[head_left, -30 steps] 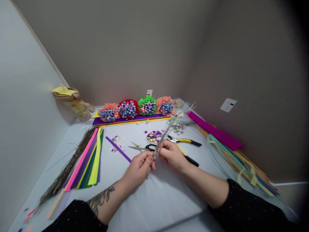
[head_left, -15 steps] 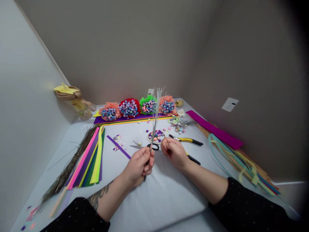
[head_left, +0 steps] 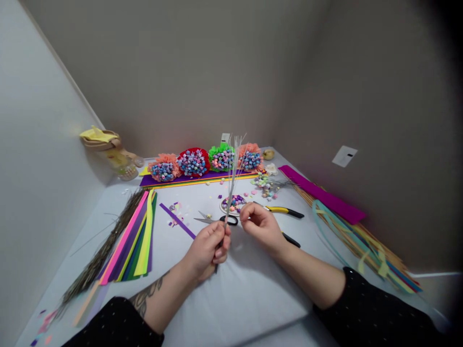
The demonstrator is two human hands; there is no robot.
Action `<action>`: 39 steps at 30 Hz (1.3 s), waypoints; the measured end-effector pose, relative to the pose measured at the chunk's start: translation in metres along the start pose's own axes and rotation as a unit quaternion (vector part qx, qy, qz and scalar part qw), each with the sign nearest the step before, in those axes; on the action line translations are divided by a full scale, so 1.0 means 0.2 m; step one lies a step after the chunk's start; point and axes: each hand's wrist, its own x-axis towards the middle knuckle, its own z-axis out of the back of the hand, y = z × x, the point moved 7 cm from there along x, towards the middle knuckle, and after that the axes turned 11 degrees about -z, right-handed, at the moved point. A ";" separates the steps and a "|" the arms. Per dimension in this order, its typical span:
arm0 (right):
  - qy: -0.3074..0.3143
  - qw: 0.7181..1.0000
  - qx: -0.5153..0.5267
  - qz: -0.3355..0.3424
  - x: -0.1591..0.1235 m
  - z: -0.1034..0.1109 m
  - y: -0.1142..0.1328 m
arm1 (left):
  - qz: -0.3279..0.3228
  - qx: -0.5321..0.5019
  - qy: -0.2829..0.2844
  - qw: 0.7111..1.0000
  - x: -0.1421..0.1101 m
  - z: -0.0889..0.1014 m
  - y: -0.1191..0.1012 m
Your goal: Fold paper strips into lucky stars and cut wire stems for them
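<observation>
A bundle of thin silvery wires (head_left: 231, 190) stands nearly upright in my left hand (head_left: 210, 246), which is closed around its lower part. The wire tips fan out at the top, and a short dark end shows below the fist. Just to the right, apart from the bundle, is my right hand (head_left: 262, 229) with its fingers curled and pinched together; whether something thin is in them I cannot make out. Behind my hands lie black-handled scissors (head_left: 229, 220), an oval dish of small paper stars (head_left: 235, 202) and pliers with yellow and black handles (head_left: 285, 210), partly covered by my right hand.
Several star-filled crepe paper flowers (head_left: 193, 162) line the back. At left are coloured paper strips (head_left: 126, 246), dark wire stems (head_left: 104, 246) and a purple strip (head_left: 177, 220). Right of me lie a magenta sheet (head_left: 321, 195) and wooden sticks (head_left: 347, 231). A tape roll (head_left: 99, 140) tops a jar.
My right hand has let go of the wire bundle and moved right. The bundle has swung from a rightward lean to nearly upright in my left hand.
</observation>
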 end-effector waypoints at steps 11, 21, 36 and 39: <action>0.029 0.990 0.095 -0.097 0.00 0.01 -0.13 | -0.002 -0.002 -0.011 1.000 0.00 0.00 0.00; 0.019 1.000 -0.018 0.010 0.01 0.01 -0.03 | -0.005 -0.005 -0.020 1.000 0.00 0.00 0.00; 0.036 0.996 -0.008 -0.084 0.02 -0.01 -0.10 | -0.006 -0.001 -0.020 1.000 0.00 0.01 0.01; 0.018 0.997 -0.020 -0.076 0.03 0.00 -0.11 | -0.007 0.000 -0.018 1.000 0.00 0.01 0.01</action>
